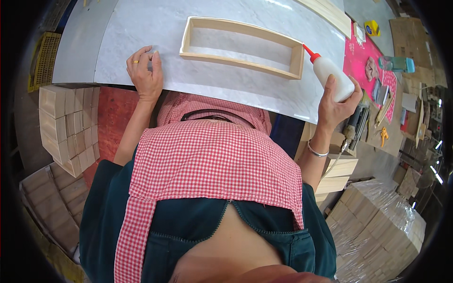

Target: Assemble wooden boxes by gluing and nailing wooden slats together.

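A long rectangular frame of pale wood [236, 60] lies on the grey marbled tabletop [141, 28]. A white line, like glue, runs along its left and far top edges. My right hand [340, 96] is wrapped round a white squeeze bottle [334, 78] with a red nozzle. The bottle is tilted, and its nozzle tip is at the frame's far right corner. My left hand [145, 73] rests near the table's front edge, left of the frame and apart from it. Its fingers are loosely bent, with a gap between thumb and forefinger, and nothing is in it.
Stacked wooden boxes [68, 125] stand at the left beside the table. Pale boards [328, 14] lie at the far right. Beyond the right edge, a pink-covered surface [356, 59] bears a cloth and tools. A plastic-wrapped stack [377, 226] stands at the lower right.
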The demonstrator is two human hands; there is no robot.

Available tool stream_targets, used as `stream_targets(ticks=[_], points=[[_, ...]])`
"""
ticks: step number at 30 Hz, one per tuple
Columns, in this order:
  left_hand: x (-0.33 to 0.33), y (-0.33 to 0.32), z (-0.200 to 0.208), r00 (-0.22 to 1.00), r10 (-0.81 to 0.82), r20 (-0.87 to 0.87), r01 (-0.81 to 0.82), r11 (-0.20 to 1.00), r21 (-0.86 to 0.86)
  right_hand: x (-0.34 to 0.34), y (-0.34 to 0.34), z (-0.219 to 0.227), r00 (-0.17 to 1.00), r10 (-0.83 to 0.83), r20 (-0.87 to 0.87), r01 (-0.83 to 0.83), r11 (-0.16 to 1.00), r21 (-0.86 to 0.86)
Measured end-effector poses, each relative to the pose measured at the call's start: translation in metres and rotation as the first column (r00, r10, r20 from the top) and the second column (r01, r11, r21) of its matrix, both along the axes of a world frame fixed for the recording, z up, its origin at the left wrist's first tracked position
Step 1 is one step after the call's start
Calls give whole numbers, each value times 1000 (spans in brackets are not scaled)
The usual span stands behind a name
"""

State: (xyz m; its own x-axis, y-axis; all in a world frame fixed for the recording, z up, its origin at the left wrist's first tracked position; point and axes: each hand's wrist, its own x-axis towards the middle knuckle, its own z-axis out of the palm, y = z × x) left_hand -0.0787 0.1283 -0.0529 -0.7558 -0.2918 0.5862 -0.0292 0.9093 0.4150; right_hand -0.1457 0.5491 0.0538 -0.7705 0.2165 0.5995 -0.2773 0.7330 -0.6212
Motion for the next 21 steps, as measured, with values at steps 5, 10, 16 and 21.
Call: stream_targets(ticks=[5,10,16,21], points=[[-1,-1,-3,1000,0,-4,0,1000,-4,18,3,5,999,-11,44,11,1000,11],[-2,-1,-4,1000,-3,-17,3,1000,-4,49,4,13,995,-54,88,51,998,29],[-3,-4,-6,999,-4,-41,4,1000,-2,77,4,19,991,-75,110,72,997,30],[-1,-6,-2,997,13,-77,-14,1000,-17,76,-21,22,979,25,202,27,968,-249]])
